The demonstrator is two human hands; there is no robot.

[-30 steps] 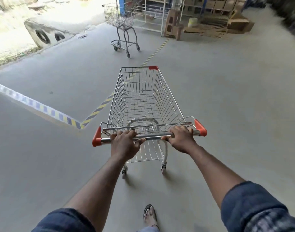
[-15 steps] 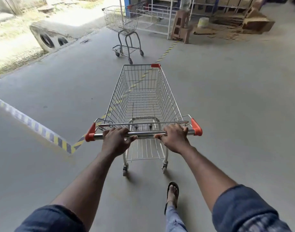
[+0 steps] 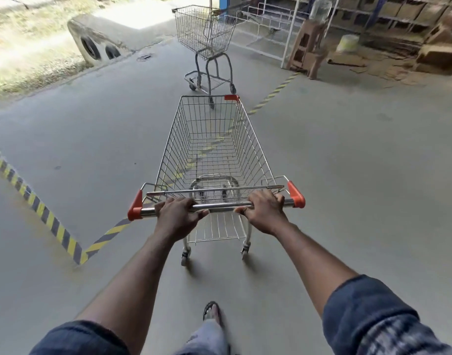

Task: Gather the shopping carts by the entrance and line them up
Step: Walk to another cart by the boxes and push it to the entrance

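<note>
Fingers (image 3: 177, 202) round handle (image 3: 219, 207), second cart (image 3: 203, 32) nearer.

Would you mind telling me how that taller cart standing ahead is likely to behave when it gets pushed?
The taller cart would probably roll away easily: it stands on small castors on a smooth concrete floor. Its basket looks empty and sits high on thin legs, so it is likely light and perhaps tippy if shoved at the top.

The left hand (image 3: 177, 219) and right hand (image 3: 264, 213) are sitting apart on the handle bar (image 3: 219, 207). The basket (image 3: 253, 149) is lying ahead of them, a second cart (image 3: 203, 32) standing beyond.
</note>
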